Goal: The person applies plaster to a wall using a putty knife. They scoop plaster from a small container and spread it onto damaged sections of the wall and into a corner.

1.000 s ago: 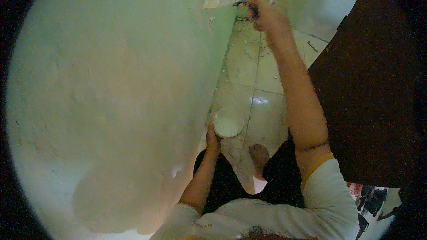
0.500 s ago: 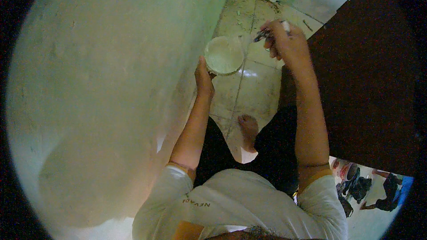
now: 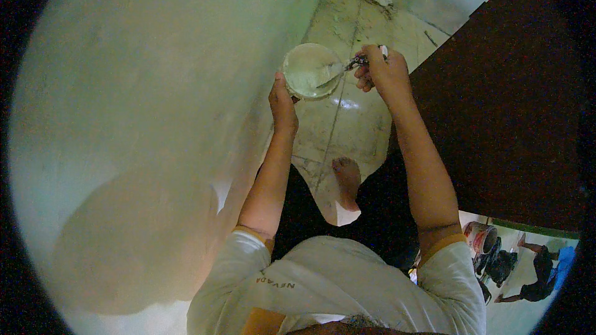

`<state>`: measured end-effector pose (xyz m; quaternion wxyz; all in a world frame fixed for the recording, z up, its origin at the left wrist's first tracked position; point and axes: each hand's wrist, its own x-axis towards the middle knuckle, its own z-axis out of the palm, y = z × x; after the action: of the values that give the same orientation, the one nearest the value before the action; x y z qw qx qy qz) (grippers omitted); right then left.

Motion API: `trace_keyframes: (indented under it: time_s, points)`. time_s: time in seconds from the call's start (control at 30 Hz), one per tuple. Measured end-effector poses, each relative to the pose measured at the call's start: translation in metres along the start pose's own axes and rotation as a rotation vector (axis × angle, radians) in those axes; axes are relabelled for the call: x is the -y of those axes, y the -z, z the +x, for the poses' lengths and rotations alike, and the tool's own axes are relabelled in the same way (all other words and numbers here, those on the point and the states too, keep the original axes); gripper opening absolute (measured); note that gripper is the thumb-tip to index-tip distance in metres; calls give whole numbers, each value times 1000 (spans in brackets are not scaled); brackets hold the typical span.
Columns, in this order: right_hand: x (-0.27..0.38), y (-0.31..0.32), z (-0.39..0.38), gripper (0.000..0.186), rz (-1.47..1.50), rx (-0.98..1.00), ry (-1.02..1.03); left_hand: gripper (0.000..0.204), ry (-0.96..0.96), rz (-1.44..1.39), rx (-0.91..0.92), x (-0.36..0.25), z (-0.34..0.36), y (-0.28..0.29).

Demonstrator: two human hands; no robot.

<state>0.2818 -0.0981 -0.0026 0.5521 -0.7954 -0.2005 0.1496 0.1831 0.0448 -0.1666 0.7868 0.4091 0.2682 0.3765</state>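
Note:
A round pale tub [image 3: 304, 62] of whitish, paste-like filler is in my left hand [image 3: 280, 102], whose fingers curl round its left and lower side. My right hand [image 3: 386, 74] is closed on the dark handle of a putty knife [image 3: 332, 74]; the blade rests inside the tub, smeared with the same paste. Both are held over the tiled floor [image 3: 347, 124], beside a pale green wall [image 3: 155, 74] with a rough, patched surface.
A dark brown wooden surface [image 3: 496, 124] fills the right side. Flakes lie along the back corner. My bare foot [image 3: 346, 183] is below. At lower right are a bucket [image 3: 478, 239], dark items [image 3: 496, 263] and another person [image 3: 537, 276] on the floor.
My right hand has come down from the wall with the knife, whose blade is now in the tub. My left hand and tub appear higher in the picture than a second ago.

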Motion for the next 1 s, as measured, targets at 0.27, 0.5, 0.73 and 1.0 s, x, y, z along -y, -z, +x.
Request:
trace_keyframes:
  time_s: [0.27,0.5,0.73,1.0]
  points:
    - [-19,6,9,33,113,45,32,58,5,2,13,3,0,-16]
    - [-14,3,7,30,117,96,114,59,17,-18,19,-3,3,-23]
    - [-4,9,8,29,98,111,146,61,10,-18,1,-13,-6,-34]
    - [20,13,-1,28,0,103,153,58,6,20,22,-16,-5,-34]
